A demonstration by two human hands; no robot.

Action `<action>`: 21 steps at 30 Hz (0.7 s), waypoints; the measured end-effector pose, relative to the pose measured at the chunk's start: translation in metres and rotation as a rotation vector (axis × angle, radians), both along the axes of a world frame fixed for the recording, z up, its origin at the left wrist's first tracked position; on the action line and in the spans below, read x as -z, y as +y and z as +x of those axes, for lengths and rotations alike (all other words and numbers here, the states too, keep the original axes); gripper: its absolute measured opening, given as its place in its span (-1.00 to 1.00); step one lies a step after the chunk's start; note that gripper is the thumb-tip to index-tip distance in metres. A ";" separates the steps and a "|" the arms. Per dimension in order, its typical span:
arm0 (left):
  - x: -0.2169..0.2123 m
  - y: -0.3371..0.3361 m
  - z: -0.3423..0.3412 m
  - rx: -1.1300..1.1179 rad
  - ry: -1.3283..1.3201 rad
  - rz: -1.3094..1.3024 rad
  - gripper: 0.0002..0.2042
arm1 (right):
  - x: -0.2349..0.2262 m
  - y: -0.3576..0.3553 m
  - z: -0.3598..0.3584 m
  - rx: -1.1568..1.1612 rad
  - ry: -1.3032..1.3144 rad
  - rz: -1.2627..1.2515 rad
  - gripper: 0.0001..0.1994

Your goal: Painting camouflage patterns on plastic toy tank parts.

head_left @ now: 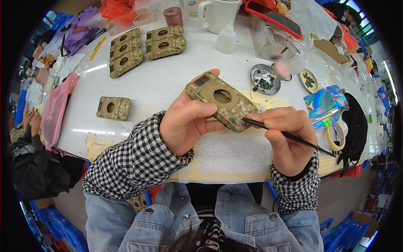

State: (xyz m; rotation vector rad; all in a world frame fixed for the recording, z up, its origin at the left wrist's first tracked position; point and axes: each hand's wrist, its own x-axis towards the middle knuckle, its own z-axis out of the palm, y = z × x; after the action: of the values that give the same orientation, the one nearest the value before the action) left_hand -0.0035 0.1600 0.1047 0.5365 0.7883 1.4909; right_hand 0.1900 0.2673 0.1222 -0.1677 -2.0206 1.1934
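Left hand (184,124) is up over the white table (168,80), its grip wrapped around a camouflage-painted model shell (221,101) with a round hole in its top face: thumb lies along the near edge, fingers curl behind the far side. The shell is tilted, lifted clear of the table, right in the middle of the view. Right hand (287,132) has its grip pinched tight on a thin black brush (289,136), held like a pen, and the tip meets the shell's lower right corner. Both forearms wear black-and-white checked sleeves.

Below the hands, a speckled white sheet (235,157) edged with masking tape lies on the table. Off to the left sits one more camouflage shell (113,108), alone; farther back, a cluster of finished shells (145,46) lies in two stacks. To the right, a round metal dish (265,79) holds dark bits, a holographic foil packet (323,105) glints, and a roll of tape (336,136) rests near the edge. A white jug (218,14) stands at the back.
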 end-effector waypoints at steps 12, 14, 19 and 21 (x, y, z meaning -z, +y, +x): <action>0.004 0.001 -0.001 0.002 -0.208 0.009 -0.40 | 0.000 -0.002 -0.001 0.020 0.004 -0.032 -0.86; 0.006 0.000 -0.002 0.009 -0.225 0.016 -0.41 | 0.000 -0.002 -0.001 0.018 0.000 -0.039 -0.86; 0.005 0.001 -0.001 0.003 -0.211 0.013 -0.42 | 0.000 -0.003 -0.002 0.030 -0.006 -0.043 -0.86; 0.004 0.001 0.000 -0.002 -0.201 0.005 -0.42 | 0.001 -0.002 -0.002 0.032 -0.007 -0.043 -0.86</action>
State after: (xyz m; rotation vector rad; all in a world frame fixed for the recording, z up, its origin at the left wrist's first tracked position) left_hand -0.0038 0.1614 0.1006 0.3823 0.6282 1.5216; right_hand 0.1884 0.2648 0.1216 -0.2246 -1.9916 1.2184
